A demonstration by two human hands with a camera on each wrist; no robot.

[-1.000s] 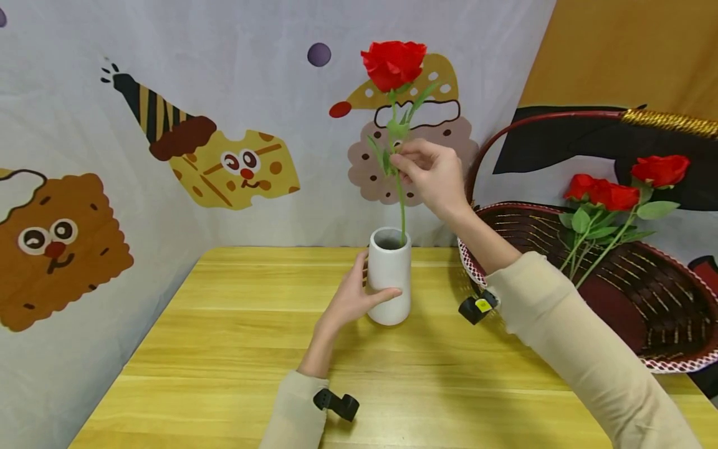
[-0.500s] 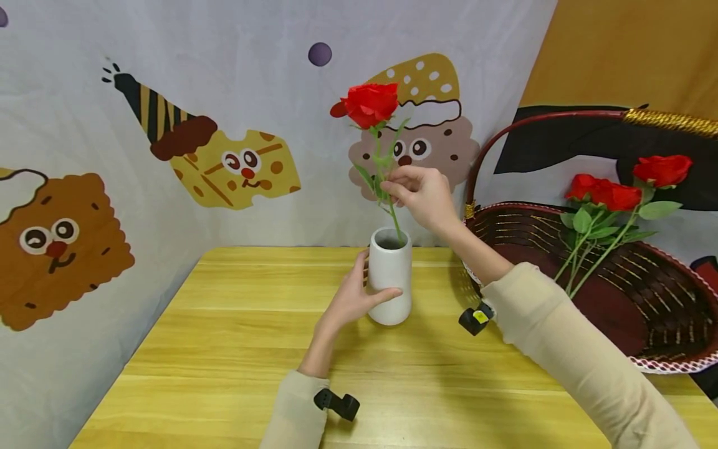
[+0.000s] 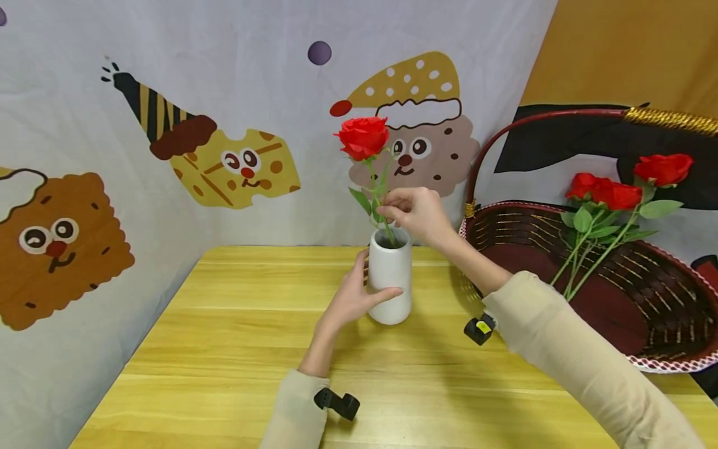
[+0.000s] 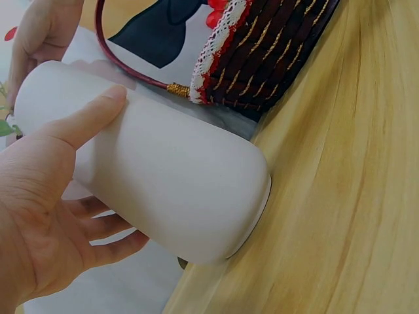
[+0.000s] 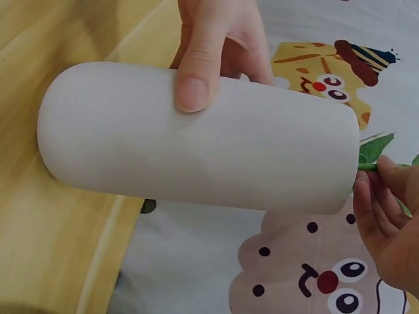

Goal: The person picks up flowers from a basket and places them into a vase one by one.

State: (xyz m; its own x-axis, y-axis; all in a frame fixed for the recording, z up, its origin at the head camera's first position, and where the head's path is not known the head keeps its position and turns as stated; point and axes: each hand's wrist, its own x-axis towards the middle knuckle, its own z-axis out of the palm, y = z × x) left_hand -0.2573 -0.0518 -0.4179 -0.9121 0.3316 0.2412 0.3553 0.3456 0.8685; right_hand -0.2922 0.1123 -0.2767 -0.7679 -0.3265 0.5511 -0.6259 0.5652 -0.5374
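Note:
My left hand (image 3: 354, 293) grips a white vase (image 3: 389, 284) that stands upright on the table. In the left wrist view its thumb (image 4: 95, 118) lies across the vase's side and the other fingers reach round behind. Just above the vase mouth, my right hand (image 3: 422, 215) pinches the green stem of a red rose (image 3: 363, 138) between thumb and fingertips. The rose leans left, and the stem's lower end is inside the vase, hidden past the rim. The right wrist view shows a green leaf (image 5: 376, 148) beside the pinching fingers.
A dark brown woven basket (image 3: 606, 324) with white lace trim and an arched handle (image 3: 538, 117) stands to the right. Several red roses (image 3: 617, 193) lean in it, under the right forearm's far side. A printed cloth (image 3: 269, 75) hangs behind the wooden table (image 3: 224, 349).
The right hand has moved down and slightly left with the rose, so its stem goes deeper into the vase. The bloom sits lower and further left. The left hand and vase have stayed put.

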